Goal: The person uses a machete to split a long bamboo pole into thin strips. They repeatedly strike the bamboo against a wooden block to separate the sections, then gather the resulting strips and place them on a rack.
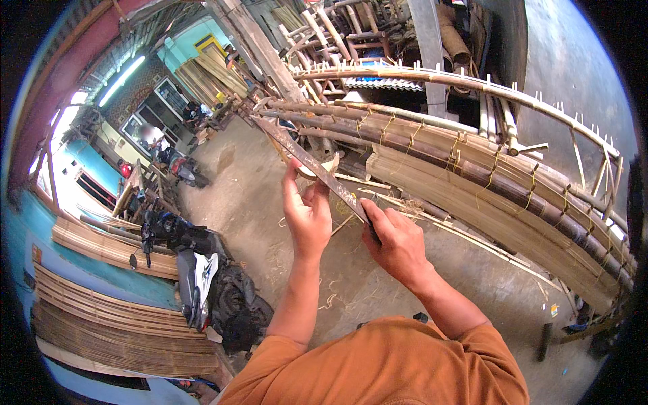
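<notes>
The knife [322, 174] is long and straight-edged, its metal mottled brown and grey, with a dark handle. A pale, curved piece [308, 170], apparently bamboo, lies against it, partly hidden by the blade. To the right, dark, round poles [466, 165] are tied with yellow cord along a sheet of fine, straw-coloured slats [418, 172]; a pegged rail [472, 82] arcs behind.

The floor [236, 192] is dull grey-brown, littered with thin shavings [329, 297]. On the left stand a motorbike [200, 283] and stacked slatted panels [115, 287] by a blue wall [30, 229]; a tube lamp [121, 81] glows above.

The right hand [398, 244] is closed in a fist round the handle. The left hand [307, 217] is partly curled, thumb and fingers pinching the piece below the blade. Knife and piece are held up above the floor, ahead of the chest.
</notes>
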Demonstrator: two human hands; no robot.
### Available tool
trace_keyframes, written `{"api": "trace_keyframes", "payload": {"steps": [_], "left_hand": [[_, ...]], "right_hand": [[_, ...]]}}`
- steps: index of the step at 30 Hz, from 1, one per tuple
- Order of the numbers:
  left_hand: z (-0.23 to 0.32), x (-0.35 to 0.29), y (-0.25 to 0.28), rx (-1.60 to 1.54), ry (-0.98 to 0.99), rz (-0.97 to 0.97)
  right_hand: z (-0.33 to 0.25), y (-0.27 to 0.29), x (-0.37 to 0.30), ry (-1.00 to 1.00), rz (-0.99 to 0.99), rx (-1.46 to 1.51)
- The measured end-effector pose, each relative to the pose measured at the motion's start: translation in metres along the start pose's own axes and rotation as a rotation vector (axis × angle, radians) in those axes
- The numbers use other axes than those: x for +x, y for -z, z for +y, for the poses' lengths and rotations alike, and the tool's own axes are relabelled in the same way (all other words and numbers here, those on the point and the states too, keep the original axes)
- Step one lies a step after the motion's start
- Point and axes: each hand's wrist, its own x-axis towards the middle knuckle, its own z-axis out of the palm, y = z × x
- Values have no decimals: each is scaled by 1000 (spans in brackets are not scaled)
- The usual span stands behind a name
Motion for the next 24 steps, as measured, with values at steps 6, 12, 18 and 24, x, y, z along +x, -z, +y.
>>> {"api": "trace_keyframes", "payload": {"steps": [6, 12, 18, 24], "left_hand": [[3, 1, -9, -9, 47, 13], [14, 5, -7, 59, 85, -13], [92, 64, 29, 501, -448, 87], [187, 161, -4, 661, -1377, -67]], "right_hand": [[5, -4, 0, -69, -18, 160], [1, 5, 10, -124, -77, 259], [5, 4, 20, -118, -40, 293], [17, -10, 29, -72, 16, 242]]}}
